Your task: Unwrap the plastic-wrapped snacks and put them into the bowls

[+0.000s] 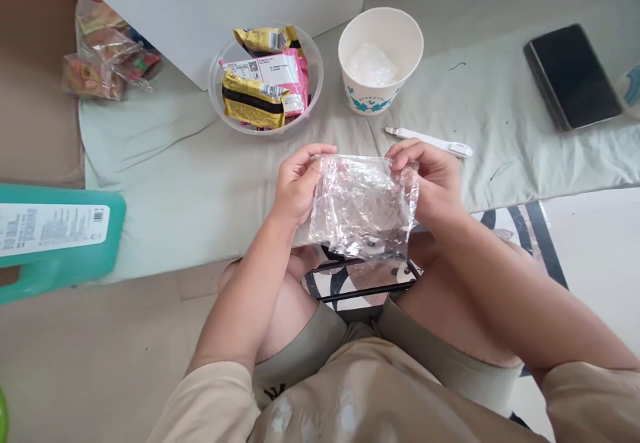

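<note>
A clear plastic bag [363,206], crumpled and creased, was held up in front of the person, above the knees and just short of the near edge of a pale green cloth [190,183]. The left hand [297,186] pinched the bag's upper left corner between thumb and fingers; the right hand [435,179] gripped the upper right corner in the same way, so the top edge was drawn taut between them. The bag appeared empty, though its creases and glare hid the inside, and whether its mouth was open or sealed could not be told. On this evidence the work stood at an early stage: the bag was in hand and spread, but nothing had been put into it.

Beyond the hands, on the cloth, lay a white pen-like tool [430,141], untouched. Farther back stood a white paper cup [380,59] holding what looked like more clear plastic, and beside it a clear round bowl [265,83] filled with yellow and pink snack packets [260,89], all of them in the bowl. A further heap of wrapped snacks [107,59] lay at the far left, and a dark phone [573,76] rested at the far right. A teal container [55,236] with a white label lay at the left edge.
</note>
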`<control>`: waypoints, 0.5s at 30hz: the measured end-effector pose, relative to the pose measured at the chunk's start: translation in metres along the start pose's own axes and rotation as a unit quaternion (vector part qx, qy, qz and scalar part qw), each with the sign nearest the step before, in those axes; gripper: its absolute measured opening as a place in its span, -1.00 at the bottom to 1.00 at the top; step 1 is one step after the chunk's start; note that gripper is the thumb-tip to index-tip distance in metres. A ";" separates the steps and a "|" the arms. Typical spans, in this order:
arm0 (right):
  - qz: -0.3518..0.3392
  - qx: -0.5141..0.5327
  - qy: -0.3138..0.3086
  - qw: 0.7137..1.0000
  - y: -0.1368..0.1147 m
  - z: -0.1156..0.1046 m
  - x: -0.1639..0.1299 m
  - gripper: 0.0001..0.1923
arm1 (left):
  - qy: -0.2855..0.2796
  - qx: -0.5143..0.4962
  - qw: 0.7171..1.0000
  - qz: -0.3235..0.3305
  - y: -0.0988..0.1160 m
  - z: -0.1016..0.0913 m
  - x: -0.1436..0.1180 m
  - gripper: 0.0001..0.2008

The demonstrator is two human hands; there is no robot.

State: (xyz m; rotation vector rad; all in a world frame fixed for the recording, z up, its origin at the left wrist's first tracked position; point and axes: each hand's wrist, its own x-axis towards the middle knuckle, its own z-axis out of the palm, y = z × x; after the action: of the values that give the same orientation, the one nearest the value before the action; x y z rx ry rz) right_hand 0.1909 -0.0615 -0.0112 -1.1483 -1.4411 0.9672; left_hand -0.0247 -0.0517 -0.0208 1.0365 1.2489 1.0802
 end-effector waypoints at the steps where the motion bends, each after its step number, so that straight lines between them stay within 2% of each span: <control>1: 0.022 -0.003 0.004 1.000 0.003 -0.001 0.000 -0.69 | 0.007 0.006 1.000 -0.002 -0.001 0.000 0.000 -0.92; 5: 0.080 0.010 0.009 0.997 0.010 -0.005 0.000 -0.66 | 0.015 -0.026 0.999 -0.019 -0.001 -0.001 -0.001 -0.93; 8: 0.063 0.023 0.023 0.997 0.009 -0.006 -0.001 -0.72 | -0.042 -0.075 0.996 -0.038 0.001 -0.003 -0.002 -0.92; 10: 0.056 0.026 0.032 0.998 0.008 -0.006 -0.002 -0.80 | -0.083 -0.087 0.992 -0.038 0.001 -0.004 -0.004 -0.82; 12: 0.073 0.057 0.044 0.995 0.009 -0.007 0.000 -0.84 | -0.088 -0.076 0.993 -0.019 0.000 -0.004 -0.005 -0.65; 15: 0.132 0.132 0.034 0.982 0.011 -0.012 0.002 -0.55 | -0.060 -0.062 0.996 0.013 -0.001 -0.003 -0.007 -0.54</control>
State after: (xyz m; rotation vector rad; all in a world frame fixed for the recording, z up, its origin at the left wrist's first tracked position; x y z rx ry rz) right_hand 0.2045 -0.0574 -0.0198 -1.1793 -1.0838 1.2499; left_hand -0.0276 -0.0585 -0.0204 1.0089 1.0611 1.0849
